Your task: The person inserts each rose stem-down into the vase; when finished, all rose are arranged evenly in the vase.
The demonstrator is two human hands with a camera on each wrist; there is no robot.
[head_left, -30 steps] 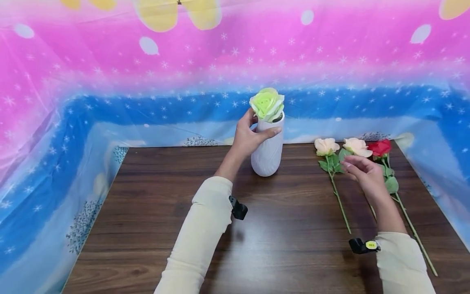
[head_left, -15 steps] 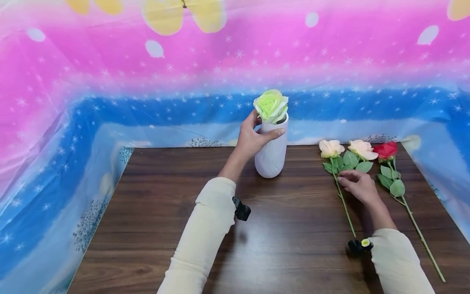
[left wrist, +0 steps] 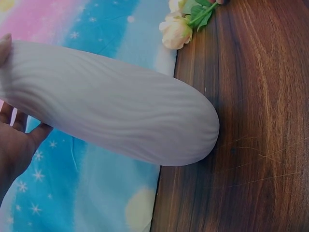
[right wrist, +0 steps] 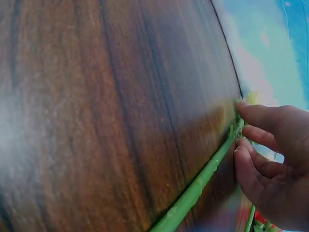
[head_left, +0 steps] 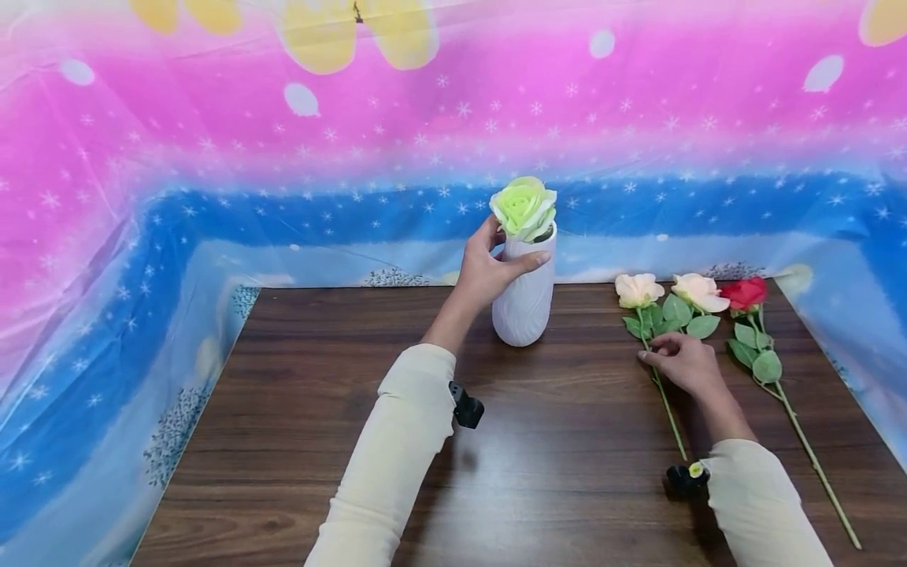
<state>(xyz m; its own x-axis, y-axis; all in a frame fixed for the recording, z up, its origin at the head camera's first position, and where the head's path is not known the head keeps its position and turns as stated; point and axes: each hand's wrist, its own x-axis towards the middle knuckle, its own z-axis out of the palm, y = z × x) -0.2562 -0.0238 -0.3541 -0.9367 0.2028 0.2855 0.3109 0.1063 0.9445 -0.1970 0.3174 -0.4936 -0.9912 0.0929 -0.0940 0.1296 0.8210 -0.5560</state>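
Note:
My left hand [head_left: 487,272] grips the white ribbed vase [head_left: 523,311] near its rim, thumb across the front and fingers behind. A pale green rose [head_left: 524,207] stands in the vase, its stem hidden inside. On the right, my right hand [head_left: 683,362] pinches the stem of the leftmost cream rose [head_left: 639,290] below its leaves. The right wrist view shows that green stem [right wrist: 193,188] running between thumb and fingers, still along the table. Left of my thumb in the left wrist view, the vase [left wrist: 125,106] looks tilted by the camera angle.
A second pale peach rose [head_left: 700,292] lies beside the cream one, its stem mostly hidden by my right hand. Farther right lies a red rose [head_left: 744,294] with a long stem. The dark wooden table [head_left: 319,441] ends at a patterned cloth backdrop [head_left: 397,118].
My right hand has moved left and toward me from the peach rose, and its thumb and fingers have come round the cream rose's stem. My left hand stays on the vase.

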